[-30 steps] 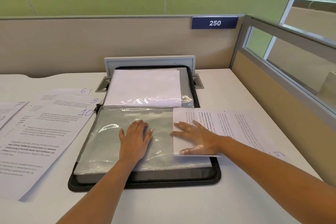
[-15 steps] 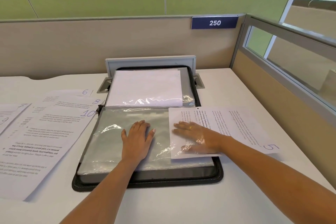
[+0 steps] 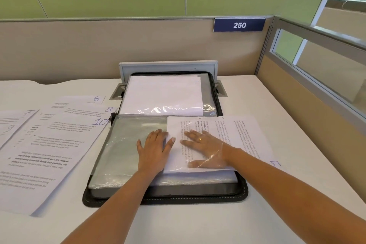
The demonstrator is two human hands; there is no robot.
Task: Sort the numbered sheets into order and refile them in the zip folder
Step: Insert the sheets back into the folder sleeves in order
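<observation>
The black zip folder [image 3: 242, 194] lies open on the desk, with a stack of clear plastic sleeves [image 3: 122, 144] on its near half. My left hand [image 3: 154, 148] rests flat on the top sleeve. My right hand [image 3: 204, 148] lies flat on the printed sheet marked 5 [image 3: 243, 134], and its fingers show through the sleeve's plastic. That sheet is partly inside the sleeve from the right. The folder's far half holds sleeves with blank-side sheets [image 3: 162, 95].
Loose sheets numbered 6 [image 3: 97, 98], 8 [image 3: 109, 109], 10 [image 3: 59, 144] and 9 [image 3: 8, 128] overlap on the desk left of the folder. A partition wall [image 3: 118, 45] runs behind, and a glass-topped divider [image 3: 316, 69] stands on the right.
My right hand has pushed sheet 5 leftward, further into the top sleeve. My left hand has stayed flat on the sleeve.
</observation>
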